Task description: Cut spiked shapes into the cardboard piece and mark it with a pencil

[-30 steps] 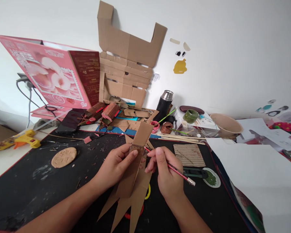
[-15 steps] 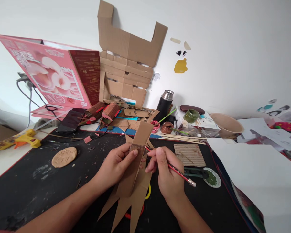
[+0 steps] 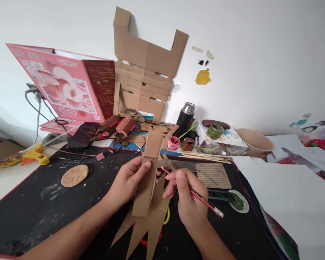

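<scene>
Cardboard strip [image 3: 148, 169] at frame centre, pinched by left hand [image 3: 127, 182] with a clear ruler [image 3: 176, 163] now laid across it; right hand [image 3: 188, 202] clamped on pencil [image 3: 195, 193], tip dropped slightly toward ruler edge, marking likely.

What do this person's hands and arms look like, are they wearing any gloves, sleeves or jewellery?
Both arms are bare from the bottom edge of the picture up to the wrists: no sleeves show. The left hand and the right hand wear no gloves, and no rings, watch or bracelets are visible. The fingers have short, unpainted nails. No markings or tattoos can be seen.
</scene>
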Motion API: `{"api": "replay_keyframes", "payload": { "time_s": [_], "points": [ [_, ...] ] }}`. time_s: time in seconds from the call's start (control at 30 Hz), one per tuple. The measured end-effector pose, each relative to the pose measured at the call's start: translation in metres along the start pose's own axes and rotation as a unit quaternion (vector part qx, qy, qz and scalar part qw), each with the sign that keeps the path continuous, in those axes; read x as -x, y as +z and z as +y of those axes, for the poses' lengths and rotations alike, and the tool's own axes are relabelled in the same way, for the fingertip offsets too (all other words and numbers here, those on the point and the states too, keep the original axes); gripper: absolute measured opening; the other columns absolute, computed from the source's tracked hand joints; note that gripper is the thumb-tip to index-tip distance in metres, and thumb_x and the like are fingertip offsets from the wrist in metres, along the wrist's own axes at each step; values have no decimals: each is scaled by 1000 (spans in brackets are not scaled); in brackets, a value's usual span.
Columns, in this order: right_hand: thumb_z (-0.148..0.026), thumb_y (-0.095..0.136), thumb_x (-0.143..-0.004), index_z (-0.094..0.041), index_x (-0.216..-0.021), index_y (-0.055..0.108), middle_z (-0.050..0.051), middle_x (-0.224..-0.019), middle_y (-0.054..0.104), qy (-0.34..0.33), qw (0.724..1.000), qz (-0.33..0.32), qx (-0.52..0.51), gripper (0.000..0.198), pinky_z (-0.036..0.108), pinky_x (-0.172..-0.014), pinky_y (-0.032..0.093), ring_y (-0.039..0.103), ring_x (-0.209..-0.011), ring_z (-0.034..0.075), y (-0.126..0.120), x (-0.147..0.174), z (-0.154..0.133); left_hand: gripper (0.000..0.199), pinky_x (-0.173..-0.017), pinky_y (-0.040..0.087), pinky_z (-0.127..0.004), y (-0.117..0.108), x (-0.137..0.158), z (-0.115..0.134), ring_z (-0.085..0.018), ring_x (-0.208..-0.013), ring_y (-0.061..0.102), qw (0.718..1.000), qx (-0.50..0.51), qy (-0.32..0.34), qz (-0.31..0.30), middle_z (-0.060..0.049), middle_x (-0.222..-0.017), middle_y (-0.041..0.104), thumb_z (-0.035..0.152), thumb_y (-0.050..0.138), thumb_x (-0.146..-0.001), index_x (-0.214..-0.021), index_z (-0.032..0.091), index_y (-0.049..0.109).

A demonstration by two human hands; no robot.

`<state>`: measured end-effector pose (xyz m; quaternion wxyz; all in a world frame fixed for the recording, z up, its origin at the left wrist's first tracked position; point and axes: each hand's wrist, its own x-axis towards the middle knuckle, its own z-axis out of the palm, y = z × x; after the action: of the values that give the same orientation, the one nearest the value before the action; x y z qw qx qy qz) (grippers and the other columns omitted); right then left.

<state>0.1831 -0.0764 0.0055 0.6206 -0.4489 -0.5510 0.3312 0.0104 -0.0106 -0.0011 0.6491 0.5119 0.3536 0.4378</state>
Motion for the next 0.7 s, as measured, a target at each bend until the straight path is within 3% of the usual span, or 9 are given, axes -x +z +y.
{"api": "replay_keyframes", "payload": {
  "time_s": [0.13, 0.3, 0.47, 0.7],
  "points": [
    [-46, 53, -113, -19, -86, 73, -1, -55, 65, -5, 999, -33, 23, 43, 25, -53, 52, 66, -49, 15, 1, 2, 4, 38, -68, 63, -33, -5, -5, 1, -21, -67, 76, 992, 113, -38, 50, -7, -91, 83, 51, 82, -87, -105, 19, 73],
    [-48, 52, -113, -20, -81, 71, -2, -51, 62, 12, 997, -62, 43, 46, 25, -51, 50, 65, -46, 15, 2, 0, 9, 40, -66, 63, -30, -5, -6, 9, -21, -67, 77, 984, 153, -32, 87, -9, -86, 83, 50, 87, -81, -99, 16, 73],
    [-55, 52, -111, -19, -84, 73, -1, -53, 64, 32, 994, -76, 67, 49, 24, -49, 47, 62, -47, 14, 2, -5, 6, 38, -62, 61, -28, -2, -2, 12, -20, -64, 76, 986, 156, -33, 57, -8, -84, 83, 48, 87, -83, -97, 16, 74],
    [-67, 60, -103, -17, -88, 76, 0, -56, 66, 103, 994, -28, -32, 54, 20, -45, 47, 65, -46, 13, 3, -8, 7, 33, -65, 60, -28, 1, 2, 10, -17, -63, 72, 989, 146, -36, -13, -9, -84, 82, 47, 84, -87, -92, 15, 76]
  ]
}}
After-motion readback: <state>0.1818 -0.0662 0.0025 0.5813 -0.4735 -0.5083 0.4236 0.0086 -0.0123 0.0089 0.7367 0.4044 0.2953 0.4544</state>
